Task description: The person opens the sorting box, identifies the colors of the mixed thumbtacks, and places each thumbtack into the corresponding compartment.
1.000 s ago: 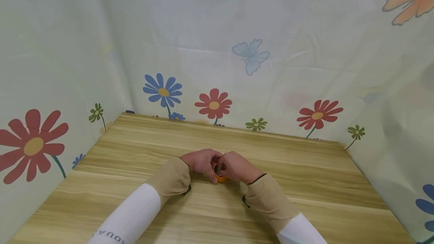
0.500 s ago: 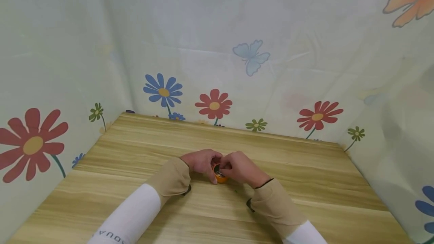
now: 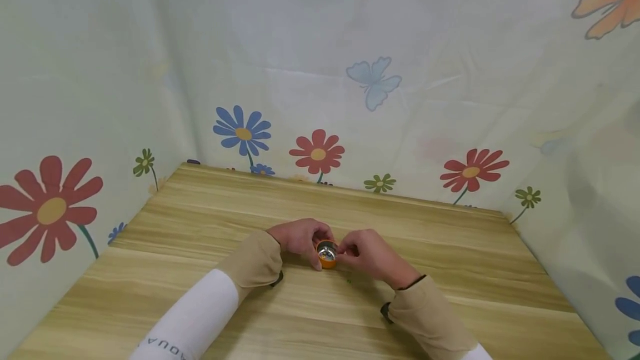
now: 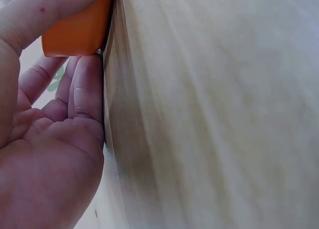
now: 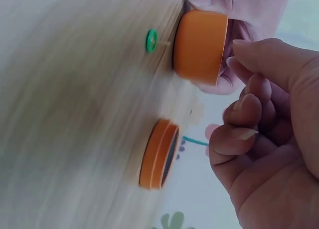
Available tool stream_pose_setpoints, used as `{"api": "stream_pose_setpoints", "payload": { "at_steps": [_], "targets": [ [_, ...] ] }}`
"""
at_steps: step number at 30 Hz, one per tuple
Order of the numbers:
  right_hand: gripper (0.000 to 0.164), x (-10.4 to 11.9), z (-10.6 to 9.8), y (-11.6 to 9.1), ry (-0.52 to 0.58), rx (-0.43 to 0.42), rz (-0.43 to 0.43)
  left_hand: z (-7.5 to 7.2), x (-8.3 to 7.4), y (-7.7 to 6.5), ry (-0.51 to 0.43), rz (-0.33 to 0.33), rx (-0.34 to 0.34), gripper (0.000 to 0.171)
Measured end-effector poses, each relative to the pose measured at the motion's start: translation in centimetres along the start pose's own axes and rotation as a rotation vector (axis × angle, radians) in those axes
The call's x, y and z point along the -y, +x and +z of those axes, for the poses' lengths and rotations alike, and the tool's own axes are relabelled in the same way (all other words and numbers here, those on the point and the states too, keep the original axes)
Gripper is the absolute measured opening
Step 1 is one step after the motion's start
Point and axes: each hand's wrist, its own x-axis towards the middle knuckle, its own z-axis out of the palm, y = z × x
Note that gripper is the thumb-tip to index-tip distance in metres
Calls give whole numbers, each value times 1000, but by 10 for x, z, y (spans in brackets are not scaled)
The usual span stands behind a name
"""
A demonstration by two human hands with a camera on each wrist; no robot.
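A small round orange container (image 3: pixel 328 264) with a shiny metal inside stands on the wooden table, a few tiny things at its bottom. My left hand (image 3: pixel 301 239) grips its side, with the thumb on the near wall and fingers round the far wall; the left wrist view shows that thumb across the orange wall (image 4: pixel 75 32). My right hand (image 3: pixel 372 257) is at the container's right rim, thumb and forefinger tips close together, other fingers curled. I cannot tell whether a tiny thing is between those tips. A small green ring (image 5: pixel 151 41) lies on the table nearby.
An orange lid (image 5: pixel 154 154) with a dark inside rests on the table in the right wrist view; in the head view my right hand hides it. Cloth walls (image 3: pixel 280 43) printed with flowers and butterflies enclose the wooden table (image 3: pixel 200 210).
My right hand has drawn out of the container's mouth to the right, uncovering its shiny inside. My left hand keeps its grip, and the container stays in place.
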Motion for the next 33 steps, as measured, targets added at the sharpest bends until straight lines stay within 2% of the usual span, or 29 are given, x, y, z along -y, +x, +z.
{"api": "stream_pose_setpoints", "payload": {
  "at_steps": [8, 15, 23, 33],
  "targets": [
    [11, -2, -4, -14, -112, 66, -77, 0, -4, 1, -1, 7, 10, 52],
    [12, -2, -4, -21, -106, 134, -84, -1, -8, -2, -20, -8, 2, 51],
    [22, -6, 4, -23, -152, 121, -159, 0, -11, -4, -27, 5, 2, 52],
    [24, -1, 8, -21, -193, 122, -161, -1, -12, -4, -36, 10, 10, 52]
  ]
}}
